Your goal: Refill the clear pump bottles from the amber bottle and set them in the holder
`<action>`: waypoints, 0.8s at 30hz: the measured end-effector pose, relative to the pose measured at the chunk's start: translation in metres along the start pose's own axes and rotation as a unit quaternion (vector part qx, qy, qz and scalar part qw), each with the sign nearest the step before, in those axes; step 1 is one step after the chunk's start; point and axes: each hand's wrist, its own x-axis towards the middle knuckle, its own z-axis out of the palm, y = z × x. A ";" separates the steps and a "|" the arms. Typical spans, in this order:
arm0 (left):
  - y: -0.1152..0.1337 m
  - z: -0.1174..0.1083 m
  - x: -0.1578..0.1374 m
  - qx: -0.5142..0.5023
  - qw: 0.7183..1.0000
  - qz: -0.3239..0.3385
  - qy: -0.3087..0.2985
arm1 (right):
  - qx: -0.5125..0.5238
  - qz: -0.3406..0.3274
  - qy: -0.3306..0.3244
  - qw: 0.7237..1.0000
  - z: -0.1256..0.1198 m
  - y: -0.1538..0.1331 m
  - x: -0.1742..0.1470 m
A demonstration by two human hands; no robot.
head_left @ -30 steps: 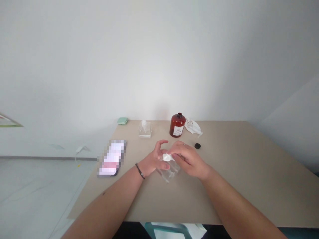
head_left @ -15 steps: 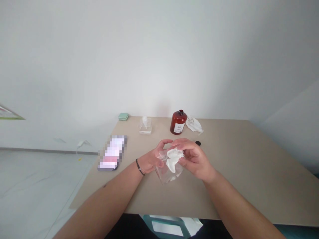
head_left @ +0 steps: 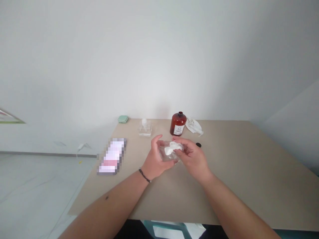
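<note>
My left hand (head_left: 156, 159) is wrapped round a clear, box-shaped container (head_left: 163, 154), thumb along its near side. My right hand (head_left: 193, 156) pinches a crumpled white tissue (head_left: 171, 148) against the container's upper face. Part of the container is hidden behind the fingers and the tissue. Beyond the hands stands a brown bottle (head_left: 178, 124) with a white label and an uncapped neck. A small black cap (head_left: 198, 145) lies just past my right hand.
A clear square dispenser (head_left: 145, 128) with a white top stands at the back left. Near it sits a small green case (head_left: 123, 119). A phone (head_left: 112, 156) with a blurred screen lies at the table's left edge. Crumpled white tissue (head_left: 194, 126) rests behind the bottle.
The clear container has turned and been lifted a little away from me. My left hand has shifted its hold, with the thumb now on the near side. The tissue has moved with my right hand.
</note>
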 end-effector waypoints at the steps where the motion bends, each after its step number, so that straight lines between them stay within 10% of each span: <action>1: 0.000 0.003 0.000 0.054 0.998 0.010 0.036 | -0.013 0.019 0.026 0.999 0.004 -0.001 0.001; 7: -0.001 0.013 0.003 0.253 0.955 0.085 0.133 | -0.017 0.086 0.098 0.991 0.020 -0.003 0.008; 14: -0.006 0.005 0.004 0.146 0.983 0.053 0.098 | 0.143 0.048 0.170 0.974 0.000 0.006 0.028; 19: -0.006 -0.006 0.002 0.036 0.998 0.018 0.052 | -0.153 0.070 0.273 0.947 -0.082 0.024 0.047; 24: -0.012 -0.014 0.004 0.002 1.000 0.014 0.009 | -0.404 0.158 0.162 0.886 -0.133 0.050 0.050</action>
